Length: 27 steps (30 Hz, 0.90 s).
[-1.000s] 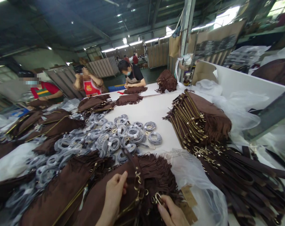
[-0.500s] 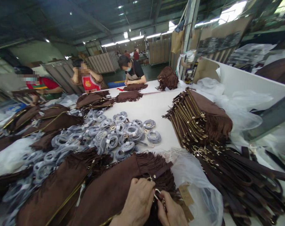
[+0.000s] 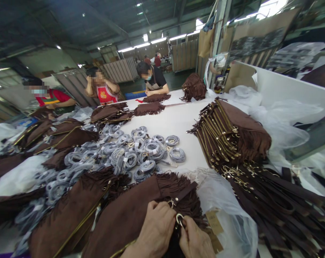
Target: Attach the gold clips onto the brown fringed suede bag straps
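Head view: what is held by the right hand [image 3: 196, 238]?

"A metal clasp [image 3: 179, 218], pinched between thumb and fingers."

"And by the left hand [image 3: 157, 225]?"

"Fingers are curled just beside the clasp, knuckles up; what is gripped underneath is hidden, so it cannot be told."

"Where is the brown bag [image 3: 126, 211] placed?"

"It is laid under both hands, on the near side of the white bench [image 3: 175, 123]. A dark strap end [image 3: 186, 191] is stretched across its fringe."

"What is set around?"

"Coiled straps [image 3: 151, 147] are spread beyond; at right, gold-edged bags [image 3: 227, 132] are stacked."
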Each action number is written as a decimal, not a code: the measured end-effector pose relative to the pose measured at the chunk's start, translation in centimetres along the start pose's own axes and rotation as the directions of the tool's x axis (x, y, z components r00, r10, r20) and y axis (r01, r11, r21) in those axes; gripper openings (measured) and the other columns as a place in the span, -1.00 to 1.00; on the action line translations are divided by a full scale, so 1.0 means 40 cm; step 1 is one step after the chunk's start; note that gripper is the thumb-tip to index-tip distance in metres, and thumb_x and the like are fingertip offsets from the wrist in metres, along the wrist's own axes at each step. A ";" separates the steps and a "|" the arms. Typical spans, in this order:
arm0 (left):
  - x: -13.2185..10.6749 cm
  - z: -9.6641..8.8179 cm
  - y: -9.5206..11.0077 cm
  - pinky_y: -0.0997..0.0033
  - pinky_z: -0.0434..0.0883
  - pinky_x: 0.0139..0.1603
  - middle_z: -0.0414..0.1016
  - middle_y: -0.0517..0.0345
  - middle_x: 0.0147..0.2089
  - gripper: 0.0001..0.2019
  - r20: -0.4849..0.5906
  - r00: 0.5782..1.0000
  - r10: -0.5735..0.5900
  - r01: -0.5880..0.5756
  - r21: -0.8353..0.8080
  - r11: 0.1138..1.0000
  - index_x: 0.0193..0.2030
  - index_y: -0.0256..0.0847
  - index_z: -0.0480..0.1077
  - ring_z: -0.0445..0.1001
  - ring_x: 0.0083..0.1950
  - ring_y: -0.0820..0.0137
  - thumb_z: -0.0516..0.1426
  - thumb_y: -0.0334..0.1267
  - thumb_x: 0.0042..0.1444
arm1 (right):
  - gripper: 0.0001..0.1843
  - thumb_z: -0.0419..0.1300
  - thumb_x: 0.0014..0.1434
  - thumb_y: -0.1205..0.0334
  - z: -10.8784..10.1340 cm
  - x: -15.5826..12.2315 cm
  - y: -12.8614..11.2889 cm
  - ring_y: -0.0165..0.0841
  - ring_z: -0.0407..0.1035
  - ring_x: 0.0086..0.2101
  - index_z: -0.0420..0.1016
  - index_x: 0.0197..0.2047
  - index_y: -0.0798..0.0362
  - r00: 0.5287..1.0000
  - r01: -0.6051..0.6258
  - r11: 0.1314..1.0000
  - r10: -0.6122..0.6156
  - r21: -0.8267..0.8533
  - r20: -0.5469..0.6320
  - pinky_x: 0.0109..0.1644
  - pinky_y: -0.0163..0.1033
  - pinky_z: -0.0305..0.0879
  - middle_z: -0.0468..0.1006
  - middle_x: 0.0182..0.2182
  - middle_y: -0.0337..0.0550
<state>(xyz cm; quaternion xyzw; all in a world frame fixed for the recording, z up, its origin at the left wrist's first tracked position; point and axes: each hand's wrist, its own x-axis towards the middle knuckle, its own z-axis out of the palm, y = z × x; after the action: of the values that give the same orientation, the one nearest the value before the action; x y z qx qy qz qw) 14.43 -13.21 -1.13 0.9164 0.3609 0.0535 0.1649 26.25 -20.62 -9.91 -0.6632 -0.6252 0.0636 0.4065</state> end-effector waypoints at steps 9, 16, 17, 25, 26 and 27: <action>-0.032 -0.120 -0.094 0.07 0.12 0.02 0.41 0.11 -0.04 -0.79 -0.083 0.994 -0.073 0.097 0.338 0.936 -0.13 -0.15 0.34 0.21 0.05 0.18 -0.04 -0.39 0.14 | -0.69 -0.33 0.30 0.22 -0.017 -0.004 0.004 -0.31 0.42 -0.61 0.19 -0.22 0.03 0.999 -0.010 0.999 0.008 0.037 0.051 -0.56 -0.30 0.24 0.46 -0.56 -0.20; -0.063 -0.044 -0.097 0.18 0.31 0.07 0.29 0.04 0.01 -0.77 0.030 0.957 -0.288 0.290 -0.101 0.952 -0.07 -0.12 0.30 0.25 0.07 0.27 -0.01 -0.19 0.14 | -0.80 -0.18 0.12 0.41 -0.017 0.048 -0.025 -0.29 0.44 -0.54 0.17 -0.21 0.06 0.982 0.083 0.997 -0.082 0.001 0.168 -0.53 -0.30 0.28 0.46 -0.51 -0.16; -0.072 -0.026 -0.088 0.09 0.27 0.11 0.26 0.03 0.06 -0.73 0.009 0.961 -0.277 0.277 -0.086 0.957 -0.05 -0.10 0.29 0.18 0.14 0.20 0.06 -0.16 0.09 | -0.80 -0.18 0.10 0.43 -0.018 0.058 -0.030 -0.29 0.43 -0.56 0.16 -0.22 0.06 0.978 0.107 0.994 -0.103 -0.008 0.180 -0.54 -0.30 0.28 0.45 -0.52 -0.17; -0.055 -0.020 -0.041 -0.02 0.21 0.16 0.28 0.10 0.08 -0.74 0.042 0.956 -0.290 0.291 -0.023 0.957 -0.12 -0.11 0.32 0.11 0.19 0.15 0.09 -0.37 0.01 | -0.79 -0.19 0.09 0.48 -0.015 0.105 -0.049 -0.27 0.40 -0.59 0.16 -0.26 0.08 0.942 0.253 0.964 -0.225 -0.087 0.248 -0.58 -0.28 0.29 0.41 -0.54 -0.15; -0.049 -0.024 -0.039 0.00 0.24 0.14 0.31 0.10 0.04 -0.77 0.056 0.955 -0.291 0.292 -0.008 0.956 -0.15 -0.12 0.33 0.15 0.16 0.15 0.09 -0.37 0.00 | -0.78 -0.19 0.09 0.48 -0.016 0.108 -0.049 -0.27 0.40 -0.58 0.16 -0.25 0.08 0.935 0.260 0.962 -0.229 -0.084 0.270 -0.57 -0.28 0.30 0.41 -0.53 -0.14; -0.043 -0.026 -0.039 0.03 0.27 0.10 0.34 0.10 -0.01 -0.79 0.074 0.955 -0.287 0.287 0.014 0.958 -0.18 -0.14 0.34 0.18 0.12 0.15 0.09 -0.37 0.00 | -0.78 -0.19 0.09 0.49 -0.018 0.111 -0.048 -0.27 0.40 -0.58 0.16 -0.24 0.09 0.929 0.266 0.960 -0.233 -0.082 0.288 -0.56 -0.27 0.31 0.41 -0.53 -0.14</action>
<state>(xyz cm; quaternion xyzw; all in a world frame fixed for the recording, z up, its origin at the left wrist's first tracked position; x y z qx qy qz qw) 11.95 -13.03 -0.64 0.8558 0.4838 -0.0059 0.1830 26.10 -17.23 -6.36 -0.5859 -0.7577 0.0657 0.2799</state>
